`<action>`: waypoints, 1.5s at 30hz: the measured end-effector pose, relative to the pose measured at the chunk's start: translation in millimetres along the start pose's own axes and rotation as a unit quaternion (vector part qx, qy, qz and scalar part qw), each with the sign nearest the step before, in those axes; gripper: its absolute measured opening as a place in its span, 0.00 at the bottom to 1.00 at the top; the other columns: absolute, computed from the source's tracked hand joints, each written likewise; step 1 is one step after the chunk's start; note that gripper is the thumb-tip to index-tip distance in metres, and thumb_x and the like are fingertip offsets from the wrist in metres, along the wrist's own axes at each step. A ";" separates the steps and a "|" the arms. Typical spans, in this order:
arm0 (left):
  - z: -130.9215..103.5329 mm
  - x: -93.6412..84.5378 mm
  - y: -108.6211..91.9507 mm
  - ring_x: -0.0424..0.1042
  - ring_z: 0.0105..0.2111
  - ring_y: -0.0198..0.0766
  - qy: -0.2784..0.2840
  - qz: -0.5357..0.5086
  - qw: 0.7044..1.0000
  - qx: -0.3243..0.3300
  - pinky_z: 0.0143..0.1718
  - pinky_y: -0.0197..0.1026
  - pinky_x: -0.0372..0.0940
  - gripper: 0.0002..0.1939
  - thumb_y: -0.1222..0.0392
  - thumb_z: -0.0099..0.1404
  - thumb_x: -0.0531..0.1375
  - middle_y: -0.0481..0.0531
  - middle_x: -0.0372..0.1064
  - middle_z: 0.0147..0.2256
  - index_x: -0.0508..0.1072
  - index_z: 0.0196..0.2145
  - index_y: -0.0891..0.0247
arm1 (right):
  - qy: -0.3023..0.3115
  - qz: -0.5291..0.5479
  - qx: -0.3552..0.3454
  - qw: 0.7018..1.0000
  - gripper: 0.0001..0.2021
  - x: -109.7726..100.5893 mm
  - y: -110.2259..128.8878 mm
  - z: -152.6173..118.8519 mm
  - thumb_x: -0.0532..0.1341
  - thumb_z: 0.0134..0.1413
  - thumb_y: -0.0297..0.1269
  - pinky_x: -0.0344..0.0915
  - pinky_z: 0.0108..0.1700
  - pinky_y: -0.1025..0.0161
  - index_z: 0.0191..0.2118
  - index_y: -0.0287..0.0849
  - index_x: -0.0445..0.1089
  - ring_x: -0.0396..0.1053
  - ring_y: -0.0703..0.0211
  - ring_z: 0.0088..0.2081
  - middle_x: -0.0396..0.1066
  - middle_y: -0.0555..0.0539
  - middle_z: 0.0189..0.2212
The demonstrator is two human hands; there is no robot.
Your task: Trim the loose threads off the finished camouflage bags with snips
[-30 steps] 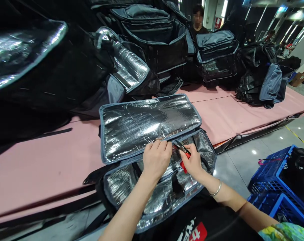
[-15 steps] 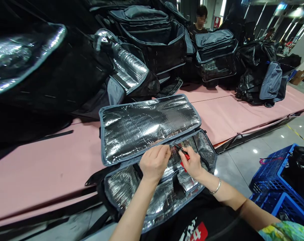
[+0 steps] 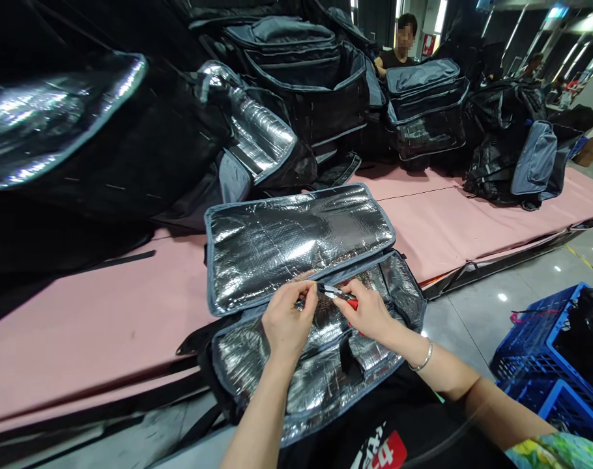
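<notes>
Bags crowd the far left of the pink desk (image 3: pixel 81 326): a heap of black insulated bags (image 3: pixel 130 143) with foil linings showing, none of them near the hands. In front of the person lies the open cooler bag (image 3: pixel 316 352), half over the desk's edge, its foil-lined lid (image 3: pixel 296 238) thrown back flat on the pink surface and its silver interior facing up.

At the seam where lid meets body, the left hand (image 3: pixel 287 319) is closed in a pinch, thumb and forefinger gripping something small at the grey edge binding; it looks like a loose thread, though it is too fine to be sure. Just right of it, almost touching, the right hand (image 3: pixel 369 312) is curled around red-handled snips (image 3: pixel 338 296), whose blades point left toward the pinched spot. Whether the blades are open or closed cannot be told.

Judging by how things lie, the trimming on this bag is under way at the middle of the hinge seam; the stretch of seam to the right shows no obvious stray ends, but the picture is too coarse to call it finished.

Further right, more stacked bags (image 3: pixel 423 111) sit on the desk with another person (image 3: pixel 399 49) behind them, and blue crates (image 3: pixel 545 365) stand on the floor.
</notes>
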State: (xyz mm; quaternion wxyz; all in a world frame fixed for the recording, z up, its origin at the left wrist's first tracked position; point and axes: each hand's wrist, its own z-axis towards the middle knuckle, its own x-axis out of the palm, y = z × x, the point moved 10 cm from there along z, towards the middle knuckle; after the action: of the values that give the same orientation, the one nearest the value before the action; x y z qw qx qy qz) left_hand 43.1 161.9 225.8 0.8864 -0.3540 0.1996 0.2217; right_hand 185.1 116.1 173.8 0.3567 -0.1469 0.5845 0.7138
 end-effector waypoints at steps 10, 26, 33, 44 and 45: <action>-14.0 -1.7 -34.1 0.69 0.28 0.34 0.068 -0.054 0.984 0.154 0.33 0.37 0.63 0.04 0.66 0.60 0.58 0.48 0.70 0.25 0.69 0.28 0.62 | -0.043 0.114 -0.004 0.993 0.11 -30.7 -7.0 -1.7 0.57 0.54 0.45 0.62 0.31 0.68 0.35 0.41 0.66 0.68 0.63 0.26 0.70 0.52 0.24; 18.1 44.9 16.8 0.70 0.36 0.44 0.222 0.096 0.970 -0.020 0.36 0.42 0.61 0.12 0.60 0.61 0.51 0.54 0.74 0.33 0.74 0.28 0.59 | 0.062 -0.251 -0.063 0.964 0.09 -27.7 4.5 60.5 0.57 0.52 0.28 0.60 0.34 0.64 0.35 0.45 0.73 0.70 0.56 0.36 0.73 0.48 0.32; 27.6 64.4 36.3 0.67 0.22 0.39 0.359 0.058 0.926 -0.105 0.24 0.38 0.55 0.14 0.52 0.57 0.52 0.49 0.72 0.24 0.71 0.20 0.58 | 0.187 -0.271 -0.054 0.943 0.08 -19.8 10.7 84.3 0.62 0.52 0.40 0.55 0.29 0.65 0.25 0.44 0.72 0.68 0.56 0.32 0.73 0.48 0.29; 21.9 65.1 44.8 0.66 0.25 0.41 0.392 0.030 0.908 -0.142 0.28 0.40 0.55 0.14 0.52 0.55 0.51 0.51 0.69 0.23 0.70 0.21 0.58 | 0.110 -0.299 -0.263 0.911 0.11 -33.6 51.5 54.1 0.57 0.60 0.39 0.53 0.33 0.63 0.45 0.42 0.68 0.63 0.57 0.36 0.69 0.45 0.35; 21.5 65.5 45.8 0.65 0.23 0.40 0.393 0.030 0.908 -0.142 0.27 0.40 0.54 0.14 0.51 0.55 0.51 0.50 0.68 0.21 0.70 0.21 0.58 | 0.111 -0.309 -0.293 0.898 0.10 -32.2 54.7 51.5 0.56 0.60 0.38 0.53 0.33 0.63 0.44 0.42 0.68 0.62 0.57 0.36 0.69 0.46 0.35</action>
State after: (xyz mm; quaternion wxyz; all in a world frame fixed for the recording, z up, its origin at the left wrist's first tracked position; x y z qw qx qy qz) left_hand 76.7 223.5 182.1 0.6695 -0.5282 0.5089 0.1172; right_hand 181.2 150.2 248.0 0.4333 -0.4960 0.3099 0.6857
